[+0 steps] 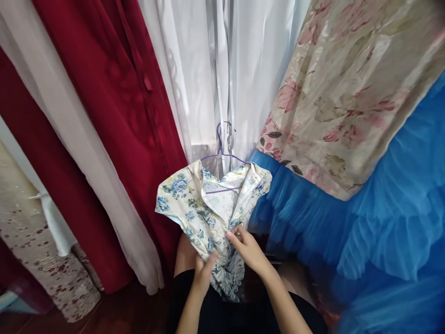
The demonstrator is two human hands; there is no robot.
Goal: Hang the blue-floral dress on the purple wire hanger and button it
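A cream garment with blue flowers, looking like a short-sleeved blouse or dress (pixel 194 199), is on a purple wire hanger (pixel 220 149) in front of me. Its neckline lies open down the front, and the hanger's lower bar shows inside. My right hand (pixel 245 246) pinches the front edge of the garment below the neckline. At its lower left side, my left hand (pixel 204 274) is closed on the cloth, thumb on top. The lower end of the garment is bunched and hangs between my knees.
White curtain-like cloth (pixel 194 69) hangs behind the hanger. Long red fabric (pixel 100 79) and a pale sheer length (pixel 86 153) hang at left. To the right are a pink-flowered beige garment (pixel 323 111) and blue ruffled tulle (pixel 392 199). The dark floor (pixel 111 315) shows at lower left.
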